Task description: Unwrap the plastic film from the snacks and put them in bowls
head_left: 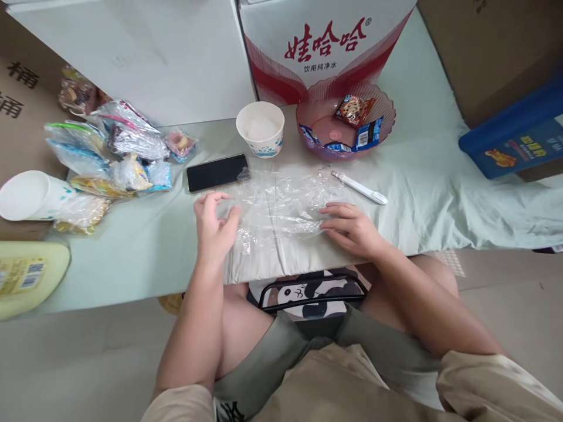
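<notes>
A crumpled sheet of clear plastic film lies on the cloth-covered table in front of me. My left hand is at its left edge, thumb and forefinger curved and apart, with no firm grip visible. At the other edge, my right hand rests with its fingers spread, the tips touching the film. Just behind my left hand is a dark phone. A white utility knife or pen-like tool lies beyond my right hand.
A paper cup and a pink bowl with wrapped snacks stand behind the film. Bagged snacks and a tipped cup are at left. Boxes line the back; a yellow-green bottle and blue container flank the sides.
</notes>
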The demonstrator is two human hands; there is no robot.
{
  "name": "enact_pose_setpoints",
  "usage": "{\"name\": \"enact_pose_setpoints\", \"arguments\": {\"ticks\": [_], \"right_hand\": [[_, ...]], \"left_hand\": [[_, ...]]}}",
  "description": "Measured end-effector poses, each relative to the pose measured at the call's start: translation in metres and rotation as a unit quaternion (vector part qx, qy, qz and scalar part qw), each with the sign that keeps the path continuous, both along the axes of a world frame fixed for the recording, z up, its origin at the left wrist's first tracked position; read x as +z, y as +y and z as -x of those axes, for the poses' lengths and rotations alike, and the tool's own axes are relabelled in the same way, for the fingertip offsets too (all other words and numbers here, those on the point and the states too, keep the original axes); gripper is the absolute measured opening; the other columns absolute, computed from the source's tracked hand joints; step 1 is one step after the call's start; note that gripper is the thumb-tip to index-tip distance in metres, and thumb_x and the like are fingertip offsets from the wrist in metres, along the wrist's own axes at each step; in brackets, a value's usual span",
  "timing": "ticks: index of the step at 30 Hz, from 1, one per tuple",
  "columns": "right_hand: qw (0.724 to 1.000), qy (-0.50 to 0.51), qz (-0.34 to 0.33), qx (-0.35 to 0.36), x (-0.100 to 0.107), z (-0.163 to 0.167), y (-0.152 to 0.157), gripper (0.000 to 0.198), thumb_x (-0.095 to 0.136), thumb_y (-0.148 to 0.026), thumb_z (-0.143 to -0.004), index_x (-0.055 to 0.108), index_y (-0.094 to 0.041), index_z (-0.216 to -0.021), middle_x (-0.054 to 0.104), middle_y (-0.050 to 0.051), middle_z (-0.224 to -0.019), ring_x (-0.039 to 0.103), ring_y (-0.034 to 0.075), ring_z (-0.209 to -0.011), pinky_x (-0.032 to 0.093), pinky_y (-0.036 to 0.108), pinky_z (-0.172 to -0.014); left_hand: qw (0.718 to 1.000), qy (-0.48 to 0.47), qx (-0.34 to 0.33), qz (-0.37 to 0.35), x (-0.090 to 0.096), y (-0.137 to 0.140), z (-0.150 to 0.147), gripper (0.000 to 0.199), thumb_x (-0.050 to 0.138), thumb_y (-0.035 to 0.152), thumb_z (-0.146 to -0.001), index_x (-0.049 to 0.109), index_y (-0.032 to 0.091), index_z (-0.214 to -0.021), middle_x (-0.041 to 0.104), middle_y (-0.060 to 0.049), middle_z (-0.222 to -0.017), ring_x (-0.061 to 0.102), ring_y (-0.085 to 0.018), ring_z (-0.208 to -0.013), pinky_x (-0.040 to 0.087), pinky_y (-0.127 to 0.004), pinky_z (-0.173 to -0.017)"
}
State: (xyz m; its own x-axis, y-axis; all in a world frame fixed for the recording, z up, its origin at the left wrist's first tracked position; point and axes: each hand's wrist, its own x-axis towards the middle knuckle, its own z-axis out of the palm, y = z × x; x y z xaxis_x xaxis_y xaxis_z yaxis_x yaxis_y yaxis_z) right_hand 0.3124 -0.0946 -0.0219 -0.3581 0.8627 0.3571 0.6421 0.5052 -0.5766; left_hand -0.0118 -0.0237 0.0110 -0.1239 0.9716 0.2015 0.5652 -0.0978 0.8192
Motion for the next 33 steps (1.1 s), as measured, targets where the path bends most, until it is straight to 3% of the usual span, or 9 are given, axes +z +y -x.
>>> {"name": "enact_pose_setpoints", "arguments": {"ticks": [3,6,10,12,14,19,25,29,33], "right_hand": [[0.993,0.098,0.040,-0.054,0.005,0.001,0.002,0.027,0.054,-0.030,-0.102,0.080,-0.023,-0.105,0.078,0.011,-0.119,0.075,0.023,-0.108,0.061,0.043,-0.096],[0.980,0.152,0.084,-0.096,0.008,0.001,0.004,0.031,0.053,-0.038,-0.103,0.081,-0.024,-0.105,0.079,0.010,-0.117,0.075,0.023,-0.109,0.061,0.044,-0.099],[0.972,0.181,0.090,-0.118,0.010,-0.003,0.006,0.038,0.051,-0.048,-0.105,0.081,-0.026,-0.112,0.077,0.010,-0.124,0.072,0.026,-0.119,0.057,0.049,-0.106],[0.973,0.176,0.071,-0.133,0.010,-0.008,0.007,0.038,0.051,-0.049,-0.104,0.080,-0.027,-0.116,0.075,0.010,-0.128,0.070,0.027,-0.123,0.056,0.050,-0.109],[0.977,0.160,0.039,-0.134,0.010,-0.015,0.006,0.036,0.053,-0.046,-0.104,0.080,-0.027,-0.118,0.072,0.010,-0.133,0.069,0.028,-0.126,0.056,0.052,-0.108],[0.988,0.127,-0.052,-0.073,0.015,-0.028,0.001,0.018,0.070,-0.043,-0.093,0.084,-0.033,-0.096,0.073,0.006,-0.129,0.068,0.029,-0.124,0.055,0.055,-0.110],[0.965,0.237,-0.027,-0.106,0.024,-0.028,-0.008,0.019,0.067,-0.039,-0.096,0.084,-0.033,-0.093,0.075,0.005,-0.125,0.071,0.028,-0.120,0.057,0.053,-0.106],[0.952,0.277,0.007,-0.129,0.025,-0.026,-0.008,0.023,0.064,-0.041,-0.099,0.085,-0.032,-0.094,0.079,0.005,-0.116,0.075,0.026,-0.110,0.061,0.048,-0.098],[0.952,0.271,0.021,-0.141,0.026,-0.026,-0.007,0.027,0.063,-0.048,-0.098,0.085,-0.032,-0.097,0.075,0.006,-0.127,0.072,0.028,-0.119,0.062,0.048,-0.098]], "left_hand": [[0.975,0.110,-0.138,-0.132,0.005,-0.018,-0.003,0.024,0.071,0.039,-0.080,0.067,0.023,-0.097,0.062,-0.011,-0.122,0.061,-0.031,-0.123,0.056,-0.048,-0.100],[0.919,0.237,-0.288,-0.130,0.009,-0.033,-0.017,0.038,0.080,0.042,-0.076,0.073,0.026,-0.109,0.065,-0.012,-0.135,0.051,-0.041,-0.141,0.035,-0.066,-0.120],[0.918,0.296,-0.249,-0.090,0.006,-0.034,-0.027,0.012,0.069,0.021,-0.087,0.079,0.027,-0.091,0.068,-0.009,-0.140,0.048,-0.041,-0.147,0.022,-0.075,-0.123],[0.935,0.259,-0.220,-0.099,0.004,-0.028,-0.023,0.018,0.066,0.020,-0.089,0.077,0.025,-0.076,0.073,-0.007,-0.131,0.052,-0.039,-0.145,0.023,-0.075,-0.123],[0.946,0.190,-0.244,-0.099,0.002,-0.021,-0.015,0.019,0.065,0.022,-0.090,0.078,0.024,-0.076,0.078,-0.007,-0.119,0.062,-0.035,-0.135,0.037,-0.067,-0.121],[0.948,0.004,-0.317,-0.020,0.006,-0.012,0.002,0.015,0.066,0.025,-0.090,0.080,0.022,-0.084,0.083,-0.006,-0.093,0.080,-0.021,-0.089,0.064,-0.038,-0.090],[0.922,-0.060,-0.361,0.128,0.017,-0.007,0.014,0.005,0.077,0.027,-0.078,0.079,0.023,-0.080,0.083,-0.008,-0.104,0.079,-0.026,-0.105,0.063,-0.039,-0.092],[0.930,-0.199,-0.259,0.168,0.014,-0.005,0.006,0.014,0.078,0.034,-0.076,0.073,0.021,-0.073,0.079,-0.006,-0.077,0.079,-0.023,-0.082,0.064,-0.035,-0.080],[0.927,-0.294,-0.154,0.176,0.010,-0.001,-0.013,0.022,0.076,0.038,-0.073,0.064,0.020,-0.070,0.067,-0.001,-0.061,0.066,-0.014,-0.056,0.054,-0.025,-0.054]]}}
